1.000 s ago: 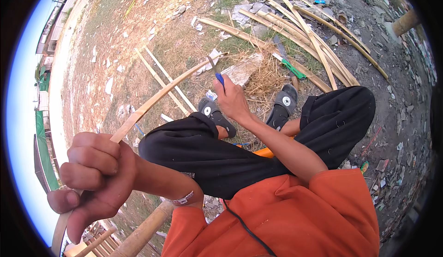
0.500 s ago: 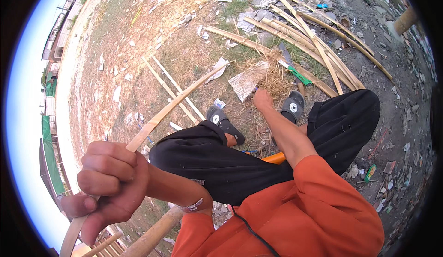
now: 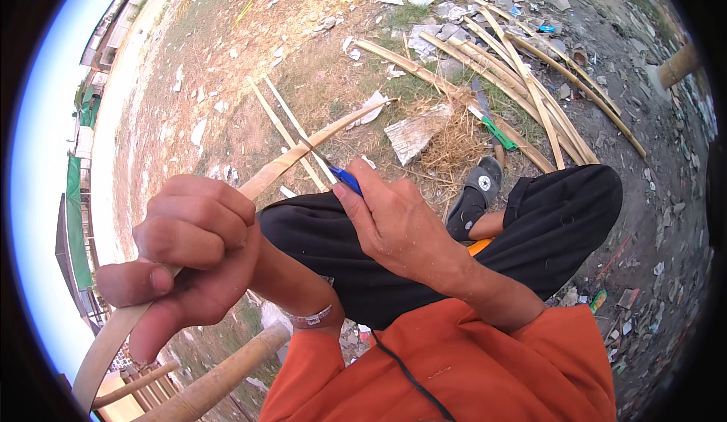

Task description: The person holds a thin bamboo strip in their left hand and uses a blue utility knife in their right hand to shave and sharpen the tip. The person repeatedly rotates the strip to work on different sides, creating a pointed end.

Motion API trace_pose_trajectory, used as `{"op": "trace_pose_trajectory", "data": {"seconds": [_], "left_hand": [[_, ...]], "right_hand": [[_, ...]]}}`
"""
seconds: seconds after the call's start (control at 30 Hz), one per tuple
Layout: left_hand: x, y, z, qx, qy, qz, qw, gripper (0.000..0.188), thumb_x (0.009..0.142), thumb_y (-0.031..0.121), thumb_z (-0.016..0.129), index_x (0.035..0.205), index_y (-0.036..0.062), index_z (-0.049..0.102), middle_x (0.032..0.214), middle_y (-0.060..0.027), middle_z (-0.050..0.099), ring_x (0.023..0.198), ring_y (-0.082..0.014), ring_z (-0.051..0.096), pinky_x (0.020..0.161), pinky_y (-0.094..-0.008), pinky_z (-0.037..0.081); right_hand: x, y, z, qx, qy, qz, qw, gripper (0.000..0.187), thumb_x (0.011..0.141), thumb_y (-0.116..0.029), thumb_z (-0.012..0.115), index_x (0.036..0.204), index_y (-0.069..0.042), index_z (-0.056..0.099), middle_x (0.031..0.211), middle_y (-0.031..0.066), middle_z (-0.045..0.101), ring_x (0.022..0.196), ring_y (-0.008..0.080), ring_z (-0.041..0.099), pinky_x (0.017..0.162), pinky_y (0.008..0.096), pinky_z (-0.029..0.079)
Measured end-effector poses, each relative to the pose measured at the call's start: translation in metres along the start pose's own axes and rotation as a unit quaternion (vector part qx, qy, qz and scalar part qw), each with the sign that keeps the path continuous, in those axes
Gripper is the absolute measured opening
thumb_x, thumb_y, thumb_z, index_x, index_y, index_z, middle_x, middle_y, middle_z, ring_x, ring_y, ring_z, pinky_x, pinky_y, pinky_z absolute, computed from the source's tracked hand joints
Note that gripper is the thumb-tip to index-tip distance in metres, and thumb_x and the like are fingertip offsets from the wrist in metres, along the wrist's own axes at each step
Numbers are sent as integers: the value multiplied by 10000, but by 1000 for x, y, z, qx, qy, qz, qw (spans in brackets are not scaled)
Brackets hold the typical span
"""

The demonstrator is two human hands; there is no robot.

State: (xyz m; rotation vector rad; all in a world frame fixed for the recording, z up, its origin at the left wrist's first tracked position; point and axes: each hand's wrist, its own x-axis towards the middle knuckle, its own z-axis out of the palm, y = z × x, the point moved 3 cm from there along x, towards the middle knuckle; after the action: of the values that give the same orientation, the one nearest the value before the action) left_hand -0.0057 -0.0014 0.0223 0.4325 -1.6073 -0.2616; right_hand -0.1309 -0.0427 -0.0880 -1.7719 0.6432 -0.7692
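My left hand (image 3: 189,252) is closed around a long pale bamboo strip (image 3: 274,169). One end of the strip runs past my thumb to the lower left, and the other points up and away toward the ground in front of me. My right hand (image 3: 413,225) grips a small knife (image 3: 347,180) by its blue handle, most of which the fingers hide. Its thin dark blade reaches up to the strip and appears to meet or cross it partway along; whether it cuts in I cannot tell.
Two narrow strips (image 3: 282,128) lie on the ground beyond my knee. Farther right are a pile of bamboo strips (image 3: 522,81), straw-like shavings (image 3: 458,138), a flat pale slab (image 3: 415,131) and a green-handled tool (image 3: 496,130). A thick bamboo pole (image 3: 219,376) stands at lower left.
My right hand has come up from near the shavings on the ground to the strip, with the blue-handled knife now visible in it. My left hand keeps its hold on the strip.
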Motion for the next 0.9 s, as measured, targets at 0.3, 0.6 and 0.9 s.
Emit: {"op": "trace_pose_trajectory", "data": {"seconds": [0.3,0.6,0.9], "left_hand": [[-1,0,2,4,3,8,1000,501,901,570,317,967,99,473,529,7,271,354,-78,204,300,-219,176],[-3,-1,9,33,-1,4,999,505,900,575,308,991,110,481,539,11,283,364,-77,227,309,-218,196],[-1,1,8,20,-8,4,1000,508,904,575,302,976,103,474,539,13,281,367,-82,228,325,-227,216]], "right_hand": [[-1,15,19,-90,51,32,994,139,900,-131,494,899,-2,444,542,236,512,537,430,541,462,489,412],[-2,16,22,-81,78,26,993,132,895,-123,501,895,-1,448,536,245,503,531,436,535,460,493,405],[6,23,15,-111,53,39,992,144,890,-126,506,907,6,453,516,238,501,508,435,534,445,487,416]]}}
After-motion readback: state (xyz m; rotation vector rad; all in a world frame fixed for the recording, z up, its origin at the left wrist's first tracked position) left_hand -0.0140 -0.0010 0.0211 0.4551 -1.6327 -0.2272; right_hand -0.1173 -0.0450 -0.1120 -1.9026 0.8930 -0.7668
